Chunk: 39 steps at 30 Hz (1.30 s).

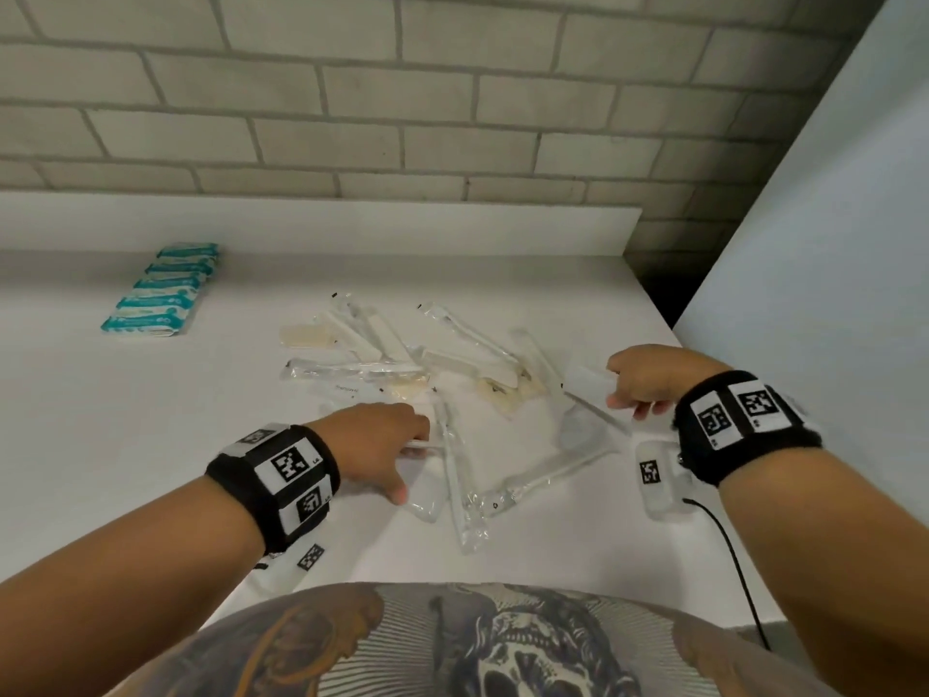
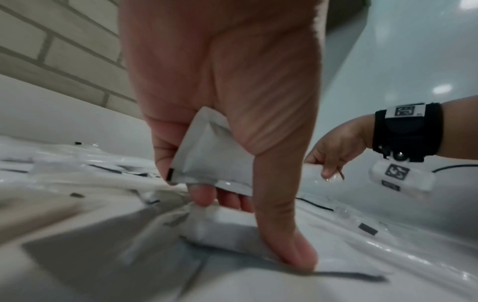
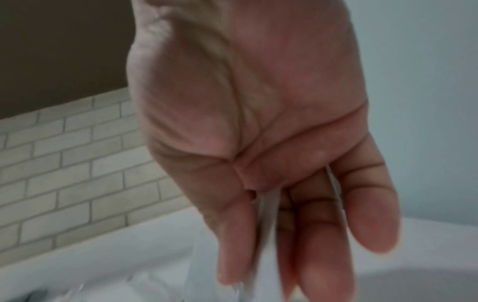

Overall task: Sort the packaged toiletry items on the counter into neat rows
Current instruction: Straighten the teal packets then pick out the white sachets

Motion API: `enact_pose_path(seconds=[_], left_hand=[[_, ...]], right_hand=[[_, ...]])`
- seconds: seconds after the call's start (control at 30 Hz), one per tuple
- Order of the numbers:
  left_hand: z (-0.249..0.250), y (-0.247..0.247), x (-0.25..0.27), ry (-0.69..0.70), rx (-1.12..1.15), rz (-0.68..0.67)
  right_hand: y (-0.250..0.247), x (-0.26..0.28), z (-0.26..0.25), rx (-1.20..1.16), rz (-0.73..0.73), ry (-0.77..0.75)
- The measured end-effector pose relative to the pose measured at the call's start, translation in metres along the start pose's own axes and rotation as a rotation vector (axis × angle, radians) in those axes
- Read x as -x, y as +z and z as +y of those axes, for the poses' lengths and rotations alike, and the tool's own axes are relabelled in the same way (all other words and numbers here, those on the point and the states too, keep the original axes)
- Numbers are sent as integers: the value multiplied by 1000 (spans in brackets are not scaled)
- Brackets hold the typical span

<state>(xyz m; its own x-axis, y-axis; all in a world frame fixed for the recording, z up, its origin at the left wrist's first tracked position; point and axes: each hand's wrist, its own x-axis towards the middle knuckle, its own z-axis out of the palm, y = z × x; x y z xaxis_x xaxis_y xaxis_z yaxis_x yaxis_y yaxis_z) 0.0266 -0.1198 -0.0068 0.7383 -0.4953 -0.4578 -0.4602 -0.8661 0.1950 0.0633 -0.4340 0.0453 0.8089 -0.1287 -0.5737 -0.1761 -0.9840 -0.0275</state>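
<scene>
Clear-wrapped toiletry items [image 1: 402,364] lie in a loose pile mid-counter [image 1: 125,445]; longer wrapped sticks [image 1: 462,485] sprawl nearer me. Teal packets [image 1: 161,289] sit in a neat row at the back left. My left hand [image 1: 397,445] is at the pile's near left edge. In the left wrist view it [image 2: 232,204] grips a white sachet [image 2: 207,157] against the palm, while its thumb presses another white packet [image 2: 225,228] on the counter. My right hand [image 1: 638,389] hovers at the pile's right side and pinches a clear-wrapped packet [image 1: 588,382], seen edge-on between its fingers [image 3: 266,224].
A grey brick wall [image 1: 452,118] and a low white ledge [image 1: 352,228] close off the back. A tall pale panel [image 1: 829,244] stands along the right. A black cable [image 1: 729,545] runs off the counter's right front edge.
</scene>
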Motion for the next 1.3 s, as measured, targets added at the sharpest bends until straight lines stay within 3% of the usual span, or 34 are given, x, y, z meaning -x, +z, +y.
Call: enact_pose_path(seconds=[0.23, 0.37, 0.5, 0.6, 0.73, 0.83, 0.97, 1.1, 1.17, 1.3], left_hand=[[6, -1, -2, -66, -88, 33], [1, -7, 3, -65, -43, 37], [-14, -23, 10, -147, 79, 204], [-28, -28, 6, -255, 92, 281], [-19, -13, 0, -125, 195, 116], [-3, -2, -1, 0, 314, 54], [-23, -12, 3, -92, 286, 231], [-65, -27, 11, -299, 239, 401], [-77, -29, 14, -325, 198, 350], [-81, -17, 14, -235, 197, 195]], right_hand=[[43, -5, -18, -32, 53, 37], [47, -12, -31, -29, 116, -112], [34, -16, -33, -75, 183, -167], [33, -22, -36, 0, 106, -112], [46, -28, -55, 87, 145, -107], [48, -32, -69, -19, 155, -115], [30, -35, -68, -4, 241, -175], [-10, -31, -78, 115, 303, -180], [-17, -29, -91, 170, 249, -172], [-5, -32, -109, 312, 136, -235]])
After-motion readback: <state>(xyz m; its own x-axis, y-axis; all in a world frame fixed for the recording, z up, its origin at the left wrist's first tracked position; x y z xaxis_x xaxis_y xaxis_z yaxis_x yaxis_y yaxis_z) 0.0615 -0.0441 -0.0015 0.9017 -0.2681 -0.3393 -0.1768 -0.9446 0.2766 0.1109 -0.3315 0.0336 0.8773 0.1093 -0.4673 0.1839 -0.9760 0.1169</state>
